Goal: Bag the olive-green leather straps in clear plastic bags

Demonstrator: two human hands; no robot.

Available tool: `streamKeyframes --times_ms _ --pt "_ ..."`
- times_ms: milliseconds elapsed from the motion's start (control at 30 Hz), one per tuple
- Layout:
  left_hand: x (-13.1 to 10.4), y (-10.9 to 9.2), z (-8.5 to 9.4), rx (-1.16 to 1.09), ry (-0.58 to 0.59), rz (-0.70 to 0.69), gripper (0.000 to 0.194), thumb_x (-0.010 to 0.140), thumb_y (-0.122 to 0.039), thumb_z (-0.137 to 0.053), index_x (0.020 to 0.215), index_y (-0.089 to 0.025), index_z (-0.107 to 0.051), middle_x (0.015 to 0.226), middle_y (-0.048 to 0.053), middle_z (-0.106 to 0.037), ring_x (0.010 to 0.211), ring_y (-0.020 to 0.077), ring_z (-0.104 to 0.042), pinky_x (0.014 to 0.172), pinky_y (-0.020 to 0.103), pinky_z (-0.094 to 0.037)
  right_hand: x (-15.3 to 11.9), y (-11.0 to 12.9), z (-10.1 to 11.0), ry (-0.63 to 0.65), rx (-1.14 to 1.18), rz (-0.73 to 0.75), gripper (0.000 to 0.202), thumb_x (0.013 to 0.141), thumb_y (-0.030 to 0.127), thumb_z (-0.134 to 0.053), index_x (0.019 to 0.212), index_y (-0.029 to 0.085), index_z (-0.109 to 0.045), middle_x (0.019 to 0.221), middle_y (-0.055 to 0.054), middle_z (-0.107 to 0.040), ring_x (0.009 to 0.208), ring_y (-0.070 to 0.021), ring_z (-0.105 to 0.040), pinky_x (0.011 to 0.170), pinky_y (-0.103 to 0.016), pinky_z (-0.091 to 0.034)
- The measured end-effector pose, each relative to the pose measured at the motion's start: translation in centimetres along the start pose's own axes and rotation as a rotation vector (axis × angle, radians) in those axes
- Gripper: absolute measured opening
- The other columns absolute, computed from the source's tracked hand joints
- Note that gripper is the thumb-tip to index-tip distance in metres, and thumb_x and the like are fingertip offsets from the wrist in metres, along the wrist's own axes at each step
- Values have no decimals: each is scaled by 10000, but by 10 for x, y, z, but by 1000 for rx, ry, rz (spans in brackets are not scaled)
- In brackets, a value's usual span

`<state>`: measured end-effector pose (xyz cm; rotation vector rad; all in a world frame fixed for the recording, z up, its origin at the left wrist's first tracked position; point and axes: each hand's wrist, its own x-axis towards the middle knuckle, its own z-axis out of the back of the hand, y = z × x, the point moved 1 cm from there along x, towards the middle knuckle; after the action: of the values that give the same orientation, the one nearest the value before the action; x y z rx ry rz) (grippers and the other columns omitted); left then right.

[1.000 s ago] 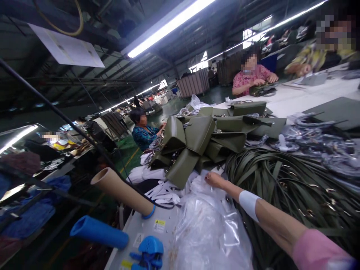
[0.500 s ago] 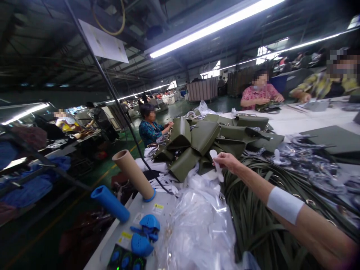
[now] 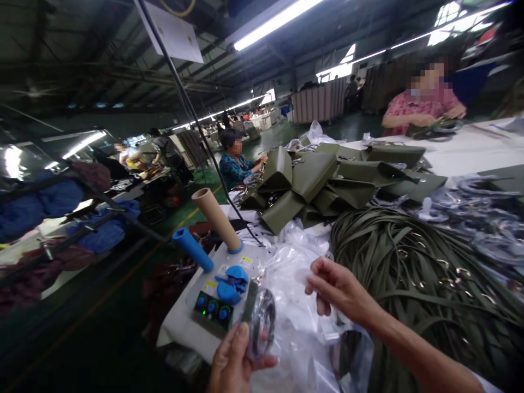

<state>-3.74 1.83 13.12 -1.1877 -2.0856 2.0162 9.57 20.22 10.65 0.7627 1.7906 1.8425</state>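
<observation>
My left hand [image 3: 235,355], at the bottom centre, is closed around a coiled olive strap [image 3: 262,322] wrapped in clear plastic, held upright with a metal clasp at its top. To its right, my right hand [image 3: 333,289] is raised over the clear plastic bags [image 3: 295,349], thumb and fingers pinched together. Whatever is between those fingertips, if anything, blends with the pale plastic behind. A large heap of loose olive straps [image 3: 368,251] with metal rings lies right of my right hand. Olive handbags [image 3: 315,177] are piled beyond the plastic bags.
Left of the bags is a grey machine with blue knobs [image 3: 213,308], a blue reel [image 3: 231,284], a cardboard tube [image 3: 216,218] and a blue tube [image 3: 192,248]. More plastic-wrapped straps [image 3: 462,218] lie at right. Co-workers sit beyond the table; a dark pole slants across.
My right hand has drawn back and lower; the white translucent strip it held no longer shows clearly. My left hand has come into view with the wrapped strap. The view has shifted right.
</observation>
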Motion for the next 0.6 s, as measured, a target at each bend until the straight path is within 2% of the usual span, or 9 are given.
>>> streamKeyframes --times_ms 33,100,167,200,333,467,600 --pt "0 -1 -3 -55 20 32 535 491 -472 -805 830 -99 -626 712 68 -693 645 211 -628 465 332 -559 -9 0 -8 -40 -142 149 170 868 325 -501 799 170 -491 690 -11 -606 465 -105 -584 413 -196 -442" --pt "-1 -3 -8 -114 47 59 488 551 -420 -788 883 -100 -629 824 95 -706 714 222 -640 476 324 -564 -23 3 -20 -191 -433 545 65 855 169 -507 836 159 -568 738 -44 -615 613 -123 -620 534 -210 -486" --pt "-3 -4 -11 -137 60 80 456 619 -389 -748 947 -98 -623 910 119 -701 759 231 -647 481 316 -564 -33 8 -27 -312 -605 880 143 838 77 -493 888 148 -606 810 -72 -617 743 -138 -618 627 -223 -496" --pt "-4 -4 -12 -141 69 95 452 642 -379 -731 973 -93 -618 935 129 -697 762 231 -648 478 312 -563 -36 11 -28 -338 -643 978 157 837 59 -489 897 139 -610 801 -73 -611 752 -138 -609 635 -225 -493" --pt "-6 -2 -13 -161 84 110 447 689 -353 -696 1032 -85 -597 983 153 -684 760 222 -643 480 309 -562 -39 18 -30 -290 -673 1130 116 807 25 -538 875 92 -605 781 -70 -581 764 -151 -582 674 -278 -499" --pt "-8 -2 -16 -186 95 105 461 669 -343 -716 1035 -91 -592 998 169 -673 812 247 -630 484 327 -559 -39 10 -30 -238 -622 1126 155 759 -30 -576 872 75 -594 844 -67 -563 808 -158 -574 722 -326 -500" --pt "-12 0 -24 -179 130 101 405 672 -359 -714 959 -88 -622 949 150 -676 758 220 -607 475 319 -548 -40 7 -32 -255 -613 1124 154 758 -30 -576 867 76 -605 820 -60 -554 775 -147 -572 703 -321 -501"
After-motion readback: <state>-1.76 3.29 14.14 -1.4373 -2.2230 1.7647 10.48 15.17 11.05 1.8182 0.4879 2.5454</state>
